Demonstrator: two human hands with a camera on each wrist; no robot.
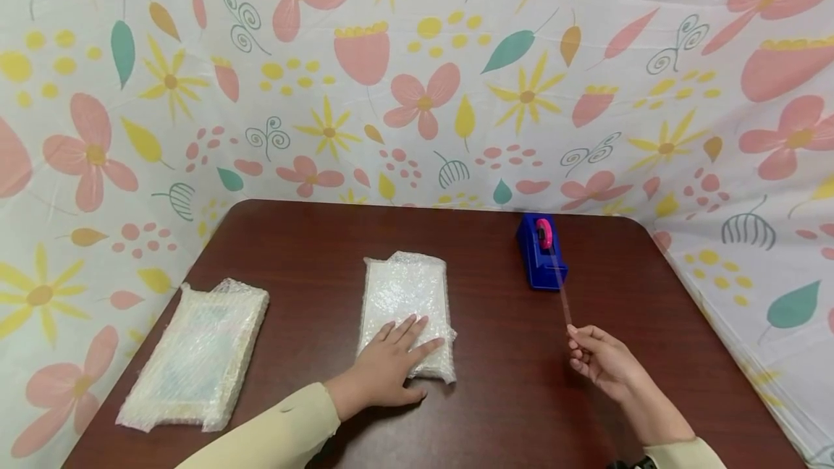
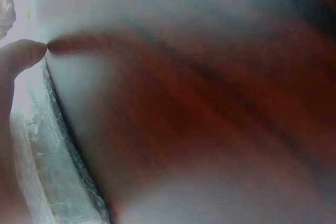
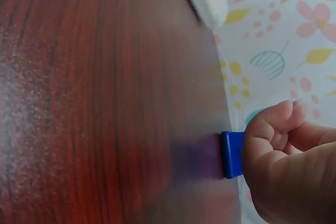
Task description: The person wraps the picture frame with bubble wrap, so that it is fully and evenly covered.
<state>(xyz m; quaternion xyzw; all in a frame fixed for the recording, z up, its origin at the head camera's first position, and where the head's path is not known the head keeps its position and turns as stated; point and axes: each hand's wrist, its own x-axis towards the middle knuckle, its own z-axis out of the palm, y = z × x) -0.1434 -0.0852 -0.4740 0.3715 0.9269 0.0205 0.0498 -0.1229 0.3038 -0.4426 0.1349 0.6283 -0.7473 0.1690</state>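
Note:
My left hand [image 1: 389, 366] rests with spread, straight fingers on a flat bubble-wrapped package [image 1: 405, 288] in the middle of the table. In the left wrist view the thumb [image 2: 23, 56] lies by the package's edge [image 2: 65, 166]. My right hand [image 1: 606, 360] pinches the end of a strip of clear tape [image 1: 564, 299] between thumb and fingertips. The strip stretches taut back to a blue tape dispenser [image 1: 542, 255] with a pink-cored roll [image 1: 544, 234]. In the right wrist view the curled right hand [image 3: 286, 161] partly hides the blue dispenser [image 3: 232, 155].
A second bubble-wrapped package [image 1: 195, 357] lies at the left edge of the dark wood table [image 1: 300, 237]. Behind and beside the table hangs a flower-patterned cloth [image 1: 423, 42].

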